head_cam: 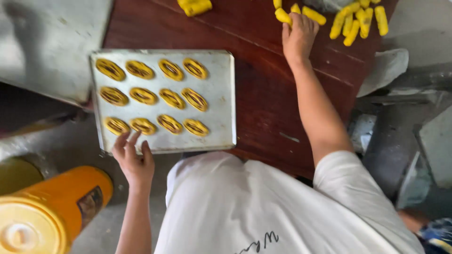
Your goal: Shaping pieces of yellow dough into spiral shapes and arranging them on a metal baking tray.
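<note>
While the left hand rests spread-fingered on the baking tray rim | right hand — fingers curled onto a yellow dough roll lying just beyond them.

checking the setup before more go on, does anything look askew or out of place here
The metal tray sits skewed on the dark wooden table, with its near left corner jutting past the table edge, where the left hand touches it. The shaped dough pieces lie in tidy rows.

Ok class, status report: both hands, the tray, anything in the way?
Left hand fingers on tray near edge. Right hand on a yellow dough stick. Twelve shaped pieces on tray. Nothing between.
</note>
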